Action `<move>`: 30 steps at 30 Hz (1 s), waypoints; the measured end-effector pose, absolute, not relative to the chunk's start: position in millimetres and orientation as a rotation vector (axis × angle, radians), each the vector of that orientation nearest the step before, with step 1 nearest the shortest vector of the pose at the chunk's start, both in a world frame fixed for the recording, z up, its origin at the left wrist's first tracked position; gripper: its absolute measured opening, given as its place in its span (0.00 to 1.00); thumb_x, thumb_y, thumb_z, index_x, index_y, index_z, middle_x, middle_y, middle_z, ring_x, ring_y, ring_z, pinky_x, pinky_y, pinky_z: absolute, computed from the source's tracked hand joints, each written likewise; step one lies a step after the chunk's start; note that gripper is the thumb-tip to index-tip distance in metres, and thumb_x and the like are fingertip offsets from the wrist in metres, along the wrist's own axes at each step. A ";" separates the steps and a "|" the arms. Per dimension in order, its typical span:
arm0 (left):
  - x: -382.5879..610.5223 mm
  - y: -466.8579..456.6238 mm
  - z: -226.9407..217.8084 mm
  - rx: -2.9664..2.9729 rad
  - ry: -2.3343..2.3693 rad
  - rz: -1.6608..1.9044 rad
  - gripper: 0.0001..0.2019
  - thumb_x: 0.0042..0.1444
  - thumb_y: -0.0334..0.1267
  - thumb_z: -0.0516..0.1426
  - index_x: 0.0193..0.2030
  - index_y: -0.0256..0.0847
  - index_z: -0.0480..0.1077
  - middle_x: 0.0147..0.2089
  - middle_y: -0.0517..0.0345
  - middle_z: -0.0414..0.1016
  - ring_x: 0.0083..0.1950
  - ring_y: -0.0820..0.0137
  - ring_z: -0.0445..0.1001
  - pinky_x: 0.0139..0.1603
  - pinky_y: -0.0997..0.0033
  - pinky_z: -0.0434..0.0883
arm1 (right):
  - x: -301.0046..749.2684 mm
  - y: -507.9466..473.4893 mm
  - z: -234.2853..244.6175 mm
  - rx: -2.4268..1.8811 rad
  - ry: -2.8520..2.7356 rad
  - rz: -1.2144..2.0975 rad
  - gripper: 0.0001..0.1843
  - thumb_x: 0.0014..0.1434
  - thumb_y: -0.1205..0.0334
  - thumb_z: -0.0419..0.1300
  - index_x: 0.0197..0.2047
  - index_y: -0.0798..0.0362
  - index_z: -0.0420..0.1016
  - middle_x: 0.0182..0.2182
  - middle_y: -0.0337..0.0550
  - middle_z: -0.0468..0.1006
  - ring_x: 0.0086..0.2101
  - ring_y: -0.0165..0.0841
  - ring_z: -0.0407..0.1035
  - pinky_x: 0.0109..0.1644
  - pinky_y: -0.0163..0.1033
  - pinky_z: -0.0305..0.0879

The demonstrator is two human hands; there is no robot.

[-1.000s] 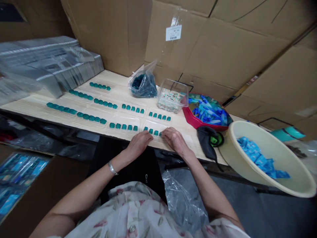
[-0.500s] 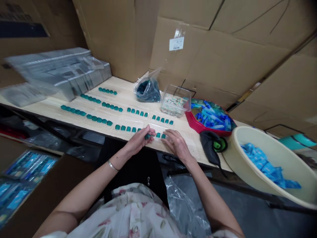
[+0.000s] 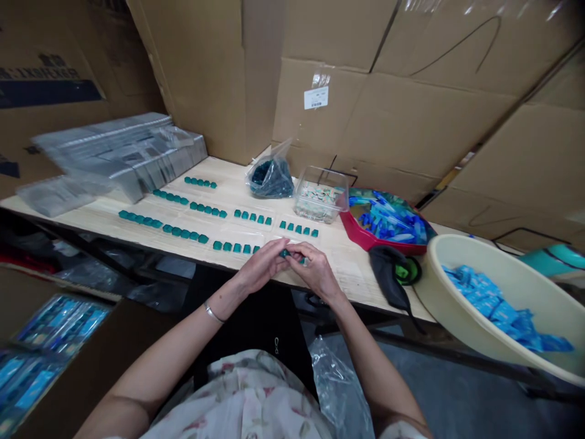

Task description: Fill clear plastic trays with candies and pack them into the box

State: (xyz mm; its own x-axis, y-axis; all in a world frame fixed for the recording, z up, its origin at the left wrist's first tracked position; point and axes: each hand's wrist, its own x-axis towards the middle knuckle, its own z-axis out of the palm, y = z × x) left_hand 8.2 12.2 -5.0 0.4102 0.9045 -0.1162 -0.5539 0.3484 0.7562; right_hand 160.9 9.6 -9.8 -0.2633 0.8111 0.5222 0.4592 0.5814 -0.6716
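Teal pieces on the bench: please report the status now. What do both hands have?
Left hand and right hand together on a small teal piece. Fingers partly hide it. Row of teal pieces just beyond.

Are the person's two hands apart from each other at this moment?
No, the left hand and right hand meet at their fingertips around a small teal piece.

Small teal piece (image 3: pixel 285 253) half hidden by fingers (image 3: pixel 295 250); shape too small to tell.

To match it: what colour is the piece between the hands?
The piece between the left hand and right hand is teal, best seen in the head view.
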 end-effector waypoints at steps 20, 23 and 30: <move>12.2 10.9 -40.2 2.265 1.031 1.341 0.13 0.56 0.27 0.54 0.48 0.41 0.67 0.44 0.54 0.77 0.42 0.69 0.77 0.44 0.68 0.74 | 170.6 -3.3 -17.6 -1.233 -1.483 0.898 0.13 0.53 0.54 0.62 0.36 0.55 0.76 0.30 0.43 0.79 0.30 0.32 0.73 0.37 0.37 0.71; 18.0 6.9 -40.2 2.323 1.015 1.332 0.13 0.57 0.30 0.56 0.49 0.41 0.66 0.44 0.54 0.76 0.39 0.71 0.76 0.41 0.70 0.74 | 182.6 -8.4 -12.8 -1.267 -1.434 0.897 0.13 0.51 0.54 0.63 0.35 0.55 0.75 0.29 0.43 0.79 0.29 0.32 0.73 0.37 0.37 0.71; 21.7 2.4 -51.2 2.587 0.933 1.094 0.06 0.61 0.31 0.51 0.37 0.38 0.69 0.36 0.54 0.75 0.39 0.67 0.72 0.41 0.67 0.70 | 210.7 -9.4 -24.7 -1.277 -1.589 0.615 0.09 0.57 0.59 0.58 0.36 0.53 0.77 0.35 0.44 0.78 0.34 0.33 0.73 0.39 0.38 0.71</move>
